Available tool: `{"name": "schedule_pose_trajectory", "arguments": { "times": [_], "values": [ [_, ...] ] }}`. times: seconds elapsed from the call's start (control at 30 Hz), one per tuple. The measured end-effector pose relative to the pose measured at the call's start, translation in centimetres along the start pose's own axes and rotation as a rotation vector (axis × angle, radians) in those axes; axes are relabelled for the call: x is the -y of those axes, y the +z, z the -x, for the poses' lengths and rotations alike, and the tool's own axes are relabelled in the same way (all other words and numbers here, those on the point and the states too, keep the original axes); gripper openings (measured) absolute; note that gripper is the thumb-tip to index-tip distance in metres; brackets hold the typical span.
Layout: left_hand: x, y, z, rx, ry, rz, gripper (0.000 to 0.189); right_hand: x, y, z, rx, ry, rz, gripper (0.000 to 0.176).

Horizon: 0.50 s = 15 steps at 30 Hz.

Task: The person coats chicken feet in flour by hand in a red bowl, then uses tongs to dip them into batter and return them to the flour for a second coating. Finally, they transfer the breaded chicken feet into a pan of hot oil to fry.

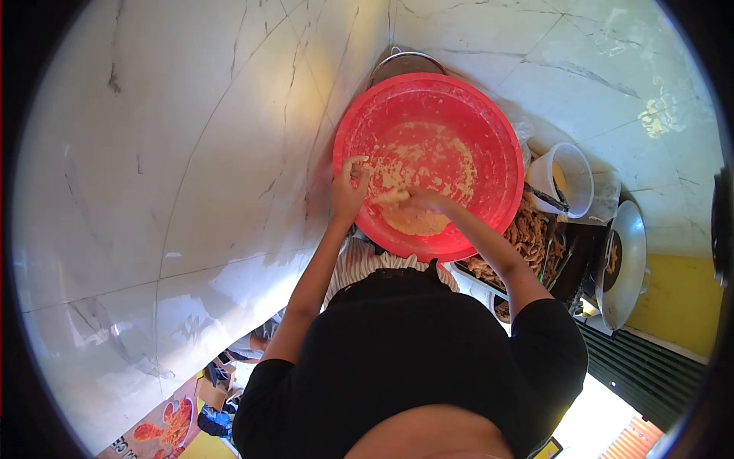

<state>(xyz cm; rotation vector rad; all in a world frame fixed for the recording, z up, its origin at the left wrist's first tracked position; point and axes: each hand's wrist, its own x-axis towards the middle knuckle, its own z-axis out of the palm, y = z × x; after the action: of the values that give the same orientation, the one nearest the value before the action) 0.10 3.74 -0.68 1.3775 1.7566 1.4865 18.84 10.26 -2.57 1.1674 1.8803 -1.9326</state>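
Note:
A big red plastic basin (489,130) fills the middle of the head view, its inside dusted with clumpy, pale yellow flour-like breading (417,222). My left hand (349,189) is at the basin's left side, fingers curved and apart from the thumb, with nothing visible in it. Low inside the basin, my right hand (423,200) is closed around a pale, breading-coated piece (391,197). What lies under the coating cannot be made out. Some breading clings to the fingertips of my left hand.
Right of the basin are a tray of brown fried strips (524,237), a clear plastic tub (582,180) and a wide metal pan (633,260). Marble-patterned walls (206,153) close in on the left and behind. A round lidded pot (405,65) stands behind the basin.

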Motion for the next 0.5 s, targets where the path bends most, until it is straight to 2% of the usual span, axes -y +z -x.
{"name": "schedule_pose_trajectory", "arguments": {
  "times": [0.03, 0.13, 0.2, 0.23, 0.3, 0.33, 0.4, 0.43, 0.5],
  "values": [
    [-0.1, 0.0, -0.1, -0.002, -0.006, -0.006, 0.018, -1.2, -1.0, -1.5, -0.016, -0.073, -0.084, 0.051],
    [0.1, 0.1, -0.1, 0.002, -0.015, 0.011, 0.018, -0.6, -3.6, -3.6, -0.026, -0.107, 0.053, 0.05],
    [0.5, 0.2, 0.0, 0.004, -0.016, 0.034, 0.019, -0.8, -4.2, -5.2, -0.16, -0.139, 0.16, 0.046],
    [0.7, 0.2, 0.0, 0.005, -0.003, 0.023, 0.018, -1.6, -4.1, -6.9, -0.161, -0.137, 0.156, 0.046],
    [0.7, 0.2, 0.0, 0.005, 0.009, 0.014, 0.019, -3.2, -3.0, -10.7, -0.537, -0.432, -0.063, 0.044],
    [0.6, 0.2, 0.0, 0.017, -0.004, 0.014, 0.018, -2.3, -2.4, -11.0, -0.538, -0.432, -0.062, 0.044],
    [0.4, 0.1, -0.1, 0.029, -0.011, 0.015, 0.018, -0.5, -1.1, -11.8, -0.76, -0.253, 0.135, 0.039],
    [0.3, 0.1, -0.1, 0.025, -0.012, 0.011, 0.018, -0.1, -0.3, -12.8, -0.763, -0.254, 0.135, 0.039],
    [0.0, 0.0, -0.1, 0.023, -0.014, 0.005, 0.018, 0.1, 1.3, -14.3, -0.927, -0.062, 0.4, 0.039]
  ]
}}
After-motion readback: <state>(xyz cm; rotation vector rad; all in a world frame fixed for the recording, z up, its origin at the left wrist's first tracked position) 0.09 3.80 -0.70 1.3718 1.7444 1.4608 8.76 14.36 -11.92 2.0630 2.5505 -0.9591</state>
